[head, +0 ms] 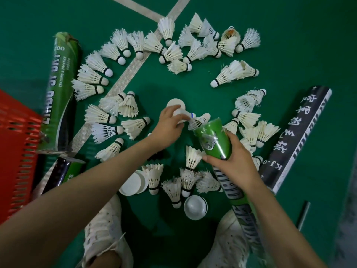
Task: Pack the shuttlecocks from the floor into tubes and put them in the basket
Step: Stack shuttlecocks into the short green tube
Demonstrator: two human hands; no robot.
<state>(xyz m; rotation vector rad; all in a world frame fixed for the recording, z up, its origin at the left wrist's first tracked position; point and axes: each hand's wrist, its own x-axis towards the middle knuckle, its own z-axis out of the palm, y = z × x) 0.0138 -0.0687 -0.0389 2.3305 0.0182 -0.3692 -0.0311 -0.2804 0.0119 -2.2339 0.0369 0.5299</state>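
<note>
Here, L to R as I read the head view:

- Red basket: slatted plastic, cut off by the L edge of frame, standing on the green court floor.
- Green tube: printed cardboard, lying lengthwise just beside the basket; a dark tube lies below it, near the basket's corner.
- Loose shuttlecocks: white feathered, scattered in a rough ring over the floor and across the white court line; most lie on their sides.
- White caps: two overlapping discs on the floor near my L forearm; a third cap sits open side up between the shoes.
- L hand: fingers curled closed on a shuttlecock with a blue band by its cork, holding it at the mouth of the held tube.
- Another shuttlecock: feathers down in the tube's mouth, cork sticking out; I can't tell whether the L-hand one touches it.
- Held tube: green, tilted, open end toward the ring's centre, lower end running back by my R shoe.
- R hand: wrapped closed round the held tube below its mouth.
- Black tube: white characters on it, lying on the floor at far R, well apart from the basket.
</note>
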